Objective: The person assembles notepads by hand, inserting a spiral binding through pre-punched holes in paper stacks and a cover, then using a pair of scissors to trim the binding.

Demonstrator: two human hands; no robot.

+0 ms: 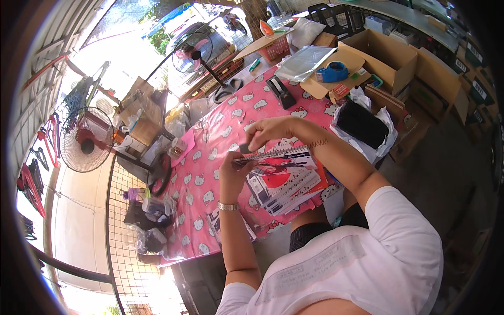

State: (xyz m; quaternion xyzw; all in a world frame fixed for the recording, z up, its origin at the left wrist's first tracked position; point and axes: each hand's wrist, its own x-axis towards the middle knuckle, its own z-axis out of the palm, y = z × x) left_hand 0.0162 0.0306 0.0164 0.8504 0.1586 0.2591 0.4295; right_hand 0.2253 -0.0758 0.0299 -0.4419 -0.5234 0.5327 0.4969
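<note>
A spiral-bound set of printed pages, red, white and dark, lies at the near edge of the pink table, its coil along the far edge. Loose coil wire sticks out past the right end of that edge. My left hand is closed on the left end of the bound edge. Just above it, my right hand is bent inward, fingers pinched on a small dark grey object whose kind I cannot make out. More printed sheets lie under the bound pages.
The table wears a pink cartoon-cat cover. A black tape dispenser stands at the back. Cardboard boxes, blue tape and a black item in white wrapping are to the right. At left are a fan and a cup.
</note>
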